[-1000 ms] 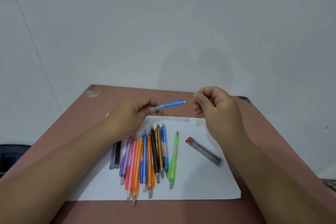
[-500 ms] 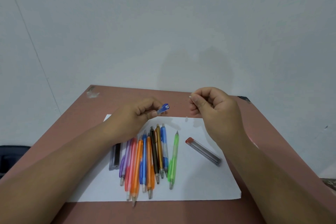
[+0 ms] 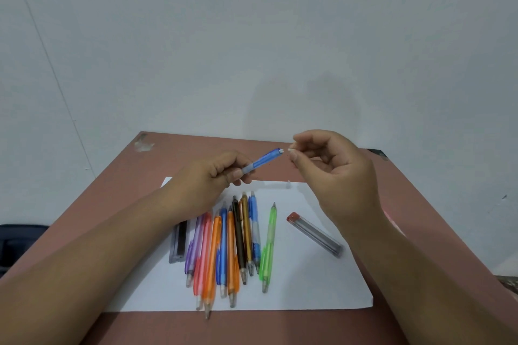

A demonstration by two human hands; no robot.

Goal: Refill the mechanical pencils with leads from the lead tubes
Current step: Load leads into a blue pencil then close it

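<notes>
Blue mechanical pencil [image 3: 262,162] gripped near its lower end in the curled fingers of the left hand [image 3: 208,176], raised above the white paper [image 3: 314,283], open top end tilted up toward the right hand [image 3: 333,173]. Right thumb and forefinger pinched together just beside that top end, around something small and pale, too tiny to identify. Below the left grip, laid side by side on the paper: other mechanical pencils [image 3: 224,246], purple, pink, orange, blue, black, gold, with a green pencil [image 3: 268,244] slightly apart. Beneath the right hand, rested a red-capped lead tube [image 3: 315,234]. Left of the pencils lay a dark lead tube [image 3: 179,241]. Under everything, brown table [image 3: 117,190].
</notes>
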